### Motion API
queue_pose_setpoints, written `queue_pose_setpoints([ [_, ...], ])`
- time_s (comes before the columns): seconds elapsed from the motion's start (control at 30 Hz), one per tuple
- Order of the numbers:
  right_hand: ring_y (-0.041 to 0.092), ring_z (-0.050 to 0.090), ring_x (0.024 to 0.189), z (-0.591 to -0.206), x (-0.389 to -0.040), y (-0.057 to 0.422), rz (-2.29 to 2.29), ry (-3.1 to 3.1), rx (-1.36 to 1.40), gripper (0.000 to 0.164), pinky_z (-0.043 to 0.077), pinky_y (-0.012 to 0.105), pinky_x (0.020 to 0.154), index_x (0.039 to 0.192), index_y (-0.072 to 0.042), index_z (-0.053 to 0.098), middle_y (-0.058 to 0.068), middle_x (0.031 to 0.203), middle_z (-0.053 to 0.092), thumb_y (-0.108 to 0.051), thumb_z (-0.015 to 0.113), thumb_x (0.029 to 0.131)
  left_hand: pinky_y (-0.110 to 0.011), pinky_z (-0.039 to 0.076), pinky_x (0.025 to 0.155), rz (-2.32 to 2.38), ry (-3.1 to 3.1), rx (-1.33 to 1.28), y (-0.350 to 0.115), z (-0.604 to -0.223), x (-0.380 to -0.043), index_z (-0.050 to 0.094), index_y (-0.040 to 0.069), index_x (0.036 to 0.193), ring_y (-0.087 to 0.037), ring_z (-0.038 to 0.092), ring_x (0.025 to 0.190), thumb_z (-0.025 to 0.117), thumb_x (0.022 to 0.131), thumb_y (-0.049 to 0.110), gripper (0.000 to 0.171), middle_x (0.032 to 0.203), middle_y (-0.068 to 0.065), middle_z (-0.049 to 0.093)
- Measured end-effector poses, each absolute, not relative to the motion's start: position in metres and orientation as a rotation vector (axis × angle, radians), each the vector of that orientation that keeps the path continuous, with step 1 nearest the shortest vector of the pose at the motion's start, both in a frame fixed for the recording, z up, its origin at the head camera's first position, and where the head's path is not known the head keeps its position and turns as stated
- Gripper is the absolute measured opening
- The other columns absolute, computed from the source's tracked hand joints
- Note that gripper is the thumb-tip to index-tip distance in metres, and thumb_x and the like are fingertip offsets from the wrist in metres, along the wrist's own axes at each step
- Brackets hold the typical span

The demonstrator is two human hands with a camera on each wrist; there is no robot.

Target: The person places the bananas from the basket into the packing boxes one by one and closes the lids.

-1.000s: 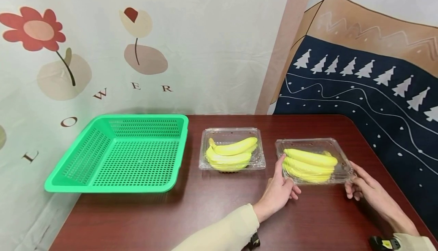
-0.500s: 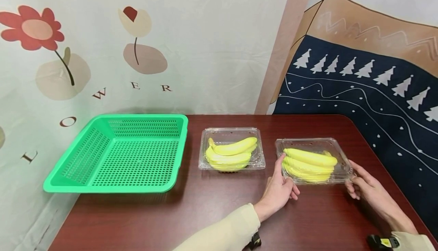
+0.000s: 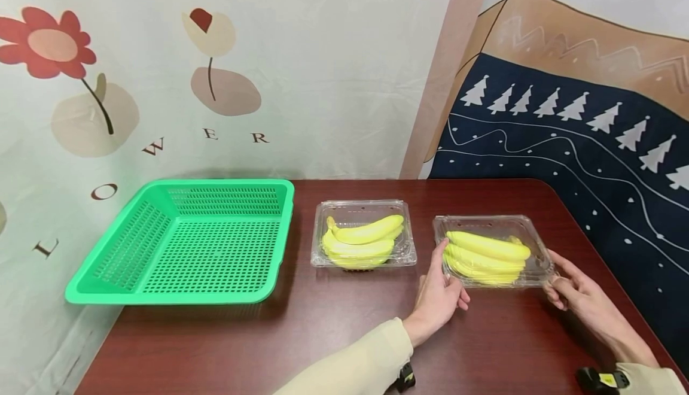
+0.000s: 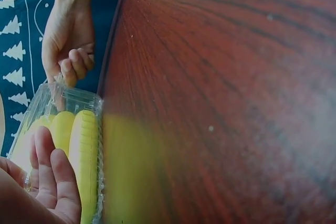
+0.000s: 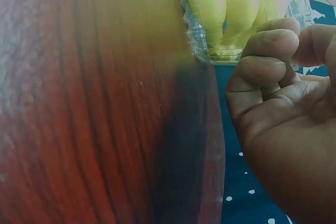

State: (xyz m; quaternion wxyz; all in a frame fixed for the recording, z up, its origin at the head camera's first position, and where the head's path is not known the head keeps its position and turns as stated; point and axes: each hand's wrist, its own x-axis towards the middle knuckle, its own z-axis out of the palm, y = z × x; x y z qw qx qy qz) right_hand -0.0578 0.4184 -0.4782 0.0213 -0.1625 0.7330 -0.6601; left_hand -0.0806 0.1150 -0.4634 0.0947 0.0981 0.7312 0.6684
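Note:
On the right of the head view, a clear plastic clamshell box [image 3: 468,225] contains several yellow bananas [image 3: 487,258]. My left hand [image 3: 437,300] holds its left end, the index finger stretched along that side and the thumb at the near corner. At the opposite end, my right hand [image 3: 580,294] pinches the near right corner between thumb and index finger. The left wrist view shows the left palm [image 4: 55,198] beside the box, with its other fingers off it. Curled fingers [image 5: 270,45] of the right hand partly cover the box corner in the right wrist view.
A second clear clamshell box [image 3: 357,208] of bananas sits to the left of the held one. Further left stands a green perforated plastic basket [image 3: 277,251]. All are on a dark red-brown table [image 3: 323,323], with printed cloth [image 3: 344,84] hanging behind.

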Motion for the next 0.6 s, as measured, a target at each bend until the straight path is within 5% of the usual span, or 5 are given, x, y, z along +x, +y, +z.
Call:
queue_pose_setpoints([
  [0.13, 0.025, 0.040, 0.061, -0.4773, -0.0589, 0.4180, -2.031, 2.284, -0.497, 0.053, 0.026, 0.041, 0.053, 0.154, -0.018, 0.035, 0.003, 0.079, 0.052, 0.009, 0.032, 0.108, -0.018, 0.052, 0.064, 1.985, 2.169, 0.296, 0.1151, -0.4633, -0.0813, 0.032, 0.032, 0.161, -0.008, 0.066, 0.049, 0.055, 0.093, -0.009, 0.083, 0.060, 0.000, 0.069],
  [0.6, 0.019, 0.050, 0.064, -0.4777, -0.0581, 0.4178, -2.001, 2.361, -0.449, 0.052, 0.035, 0.038, 0.052, 0.156, -0.021, 0.036, 0.003, 0.079, 0.055, 0.004, 0.030, 0.110, -0.020, 0.052, 0.055, 1.949, 2.165, 0.335, 0.1135, -0.4641, -0.0819, 0.028, 0.032, 0.163, -0.008, 0.067, 0.051, 0.054, 0.098, -0.004, 0.079, 0.061, 0.001, 0.070],
])
